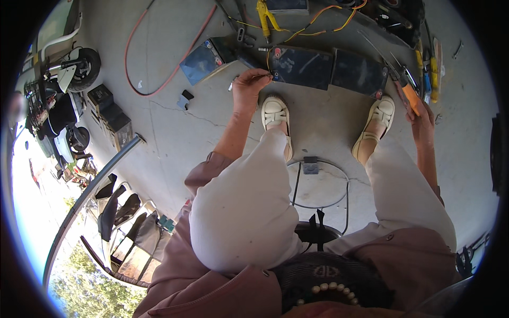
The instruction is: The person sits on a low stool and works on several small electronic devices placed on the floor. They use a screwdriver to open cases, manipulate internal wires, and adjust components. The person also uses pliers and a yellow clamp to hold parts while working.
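My left hand point(251, 89) is closed in a pinch at the near left corner of a dark block-shaped battery point(301, 68). A thin wire runs down that battery's left edge to my fingertips; its end is hidden. Touching its right side is a second dark battery point(359, 73), with a red terminal at its near right corner. Another battery point(203, 61) lies at an angle to the left of my hand. On the right, my right hand point(422, 123) is wrapped round an orange-handled tool point(410, 99), whose dark metal end points away toward the second battery.
Beyond the batteries lie a yellow gun-shaped tool point(266, 20) and yellow and red wires point(313, 33). A red cable point(167, 85) loops at the left. Yellow-handled tools point(435, 79) lie far right. Dark batteries point(112, 117) and scooters point(71, 114) stand left. A round-framed stool point(347, 199) is under me.
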A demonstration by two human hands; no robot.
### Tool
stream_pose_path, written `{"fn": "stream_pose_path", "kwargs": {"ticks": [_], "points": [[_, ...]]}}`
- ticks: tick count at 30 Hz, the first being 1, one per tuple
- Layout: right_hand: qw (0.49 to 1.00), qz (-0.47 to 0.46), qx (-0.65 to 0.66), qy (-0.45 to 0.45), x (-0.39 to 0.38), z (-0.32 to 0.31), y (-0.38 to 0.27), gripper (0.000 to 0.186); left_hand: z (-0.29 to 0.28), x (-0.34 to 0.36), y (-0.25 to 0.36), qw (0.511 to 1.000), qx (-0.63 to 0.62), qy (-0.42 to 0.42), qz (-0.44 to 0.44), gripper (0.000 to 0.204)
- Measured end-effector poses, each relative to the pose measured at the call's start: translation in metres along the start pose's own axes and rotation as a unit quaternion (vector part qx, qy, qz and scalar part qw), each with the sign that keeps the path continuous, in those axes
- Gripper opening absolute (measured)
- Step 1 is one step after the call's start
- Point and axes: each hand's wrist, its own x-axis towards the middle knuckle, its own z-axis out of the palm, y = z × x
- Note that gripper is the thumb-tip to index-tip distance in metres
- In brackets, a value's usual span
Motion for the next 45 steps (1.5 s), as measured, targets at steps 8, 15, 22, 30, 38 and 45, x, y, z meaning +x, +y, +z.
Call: {"fn": "stream_pose_path", "kwargs": {"ticks": [8,15,22,30,38,45], "points": [[0.931,-0.068,-0.334,-0.134,0.009,0.116,-0.018,0.041,0.007,-0.001,-0.003,0.993,0.105,0.025,0.040,0.020],[0.888,-0.221,-0.392,-0.092,0.017,0.145,0.002,0.038,0.015,0.000,-0.009,0.986,0.149,0.040,0.065,0.019],[0.809,-0.255,-0.520,-0.102,0.017,0.157,0.010,0.043,0.020,0.002,-0.013,0.960,0.245,0.042,0.129,0.017],[0.823,-0.258,-0.496,-0.103,0.017,0.157,0.010,0.042,0.022,0.001,-0.007,0.954,0.264,0.049,0.132,0.016],[0.834,-0.245,-0.484,-0.105,0.017,0.154,0.009,0.041,0.026,0.001,-0.003,0.945,0.293,0.041,0.137,0.016],[0.825,-0.295,-0.474,-0.090,0.008,0.152,-0.024,0.034,0.028,-0.001,-0.002,0.945,0.283,0.037,0.157,0.019]]}}
